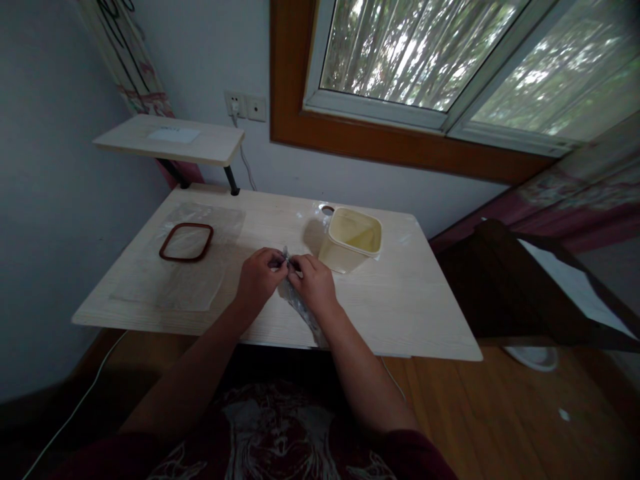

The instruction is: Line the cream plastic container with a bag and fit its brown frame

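Observation:
Both hands meet over the middle of the desk, fingers pinched on a gathered clear plastic bag (300,305). My left hand (261,277) is closed on the bag's bunched top from the left. My right hand (316,280) grips the same bunched part from the right, fingertips nearly touching the left ones. The bag's lower part trails toward the desk's front edge, partly behind my right wrist; its contents, if any, are unclear. Just beyond my right hand stands an open cream plastic container (345,252). To the left, a reddish-brown rounded-square frame (187,259) lies on a flat clear plastic sheet (200,290).
A raised shelf (215,147) with a white paper (174,135) stands at the desk's back left. Behind the pale desk (415,313) are a wall socket (235,105) and a window (390,60). Dark furniture (505,287) stands to the right.

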### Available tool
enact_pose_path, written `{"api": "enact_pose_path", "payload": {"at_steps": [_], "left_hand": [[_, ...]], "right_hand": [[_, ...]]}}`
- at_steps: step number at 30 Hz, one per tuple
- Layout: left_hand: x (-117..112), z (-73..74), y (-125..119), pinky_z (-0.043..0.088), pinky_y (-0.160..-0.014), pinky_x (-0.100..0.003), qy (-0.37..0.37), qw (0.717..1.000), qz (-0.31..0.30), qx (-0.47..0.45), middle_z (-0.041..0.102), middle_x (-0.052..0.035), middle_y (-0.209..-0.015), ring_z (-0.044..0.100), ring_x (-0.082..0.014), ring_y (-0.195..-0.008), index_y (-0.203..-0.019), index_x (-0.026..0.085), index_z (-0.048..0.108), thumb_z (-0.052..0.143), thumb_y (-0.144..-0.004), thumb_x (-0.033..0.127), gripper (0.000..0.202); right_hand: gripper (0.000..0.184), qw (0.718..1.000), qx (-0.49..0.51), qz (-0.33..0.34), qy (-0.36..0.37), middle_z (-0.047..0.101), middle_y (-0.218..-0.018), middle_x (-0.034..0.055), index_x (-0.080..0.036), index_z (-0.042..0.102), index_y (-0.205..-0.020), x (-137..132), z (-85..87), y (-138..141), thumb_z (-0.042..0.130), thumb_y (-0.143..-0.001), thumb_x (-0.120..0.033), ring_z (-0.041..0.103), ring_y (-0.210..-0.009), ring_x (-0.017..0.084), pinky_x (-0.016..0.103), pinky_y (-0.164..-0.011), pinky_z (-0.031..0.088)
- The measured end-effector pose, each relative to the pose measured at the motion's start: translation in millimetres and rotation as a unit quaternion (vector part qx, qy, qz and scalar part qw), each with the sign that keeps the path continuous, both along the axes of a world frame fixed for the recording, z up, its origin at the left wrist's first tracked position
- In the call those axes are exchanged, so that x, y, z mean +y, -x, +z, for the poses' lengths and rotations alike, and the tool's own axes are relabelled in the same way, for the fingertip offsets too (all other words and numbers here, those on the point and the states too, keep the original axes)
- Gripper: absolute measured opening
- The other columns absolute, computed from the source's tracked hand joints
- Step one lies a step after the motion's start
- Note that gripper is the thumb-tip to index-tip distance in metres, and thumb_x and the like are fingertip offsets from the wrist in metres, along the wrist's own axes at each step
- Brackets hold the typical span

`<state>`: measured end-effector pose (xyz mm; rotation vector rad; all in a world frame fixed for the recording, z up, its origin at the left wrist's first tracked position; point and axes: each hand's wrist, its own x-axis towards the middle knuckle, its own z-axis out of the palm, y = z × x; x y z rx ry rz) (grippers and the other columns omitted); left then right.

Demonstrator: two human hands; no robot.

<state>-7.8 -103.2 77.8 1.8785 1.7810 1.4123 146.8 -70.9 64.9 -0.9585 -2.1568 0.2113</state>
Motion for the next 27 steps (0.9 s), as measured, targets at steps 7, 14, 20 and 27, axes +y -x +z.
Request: {"api": "enact_pose_path", "payload": {"at_steps": [7,14,20,27], "left_hand": [[0,6.0,3,0.059,-0.073,-0.028,0.002,1.000,-0.019,-0.005,0.069,-0.0031,-0.085,0.067,-0.0147,-0.074,-0.076,0.019,0.067,0.068,-0.075,0.011,0.008],[-2,11.0,7,0.058,-0.071,-0.026,0.006,0.999,-0.035,-0.042,0.070,-0.0026,-0.084,0.066,-0.0137,-0.074,-0.073,0.019,0.067,0.068,-0.074,0.012,0.007],[-3,10.6,10,0.058,-0.069,-0.025,0.023,0.995,-0.050,-0.082,0.071,-0.0032,-0.086,0.068,-0.0140,-0.076,-0.073,0.019,0.068,0.068,-0.076,0.014,0.005],[-4,12.3,8,0.057,-0.071,-0.028,0.009,0.998,-0.030,-0.053,0.071,-0.0032,-0.084,0.067,-0.0148,-0.074,-0.077,0.019,0.067,0.068,-0.077,0.014,0.005]], "right_hand": [[0.011,1.000,-0.004,0.004,-0.026,0.069,-0.084,0.0074,-0.019,0.067,-0.098,0,0.5,0,0.060,-0.089,-0.018,0.063,-0.076,0.021,0.030,-0.071,0.052],[0.013,0.998,0.020,0.039,-0.039,0.067,-0.082,0.0053,-0.022,0.067,-0.096,0,-5.4,-6,0.058,-0.088,-0.018,0.062,-0.077,0.019,0.030,-0.073,0.052],[0.012,0.995,0.076,0.061,-0.012,0.067,-0.081,0.0041,-0.023,0.066,-0.096,1,-8.5,-9,0.058,-0.088,-0.019,0.063,-0.076,0.018,0.030,-0.073,0.053],[0.012,0.992,0.102,0.065,0.025,0.070,-0.094,0.0067,-0.023,0.067,-0.102,1,0.2,-9,0.061,-0.092,-0.023,0.066,-0.089,0.020,0.034,-0.083,0.055]]}}
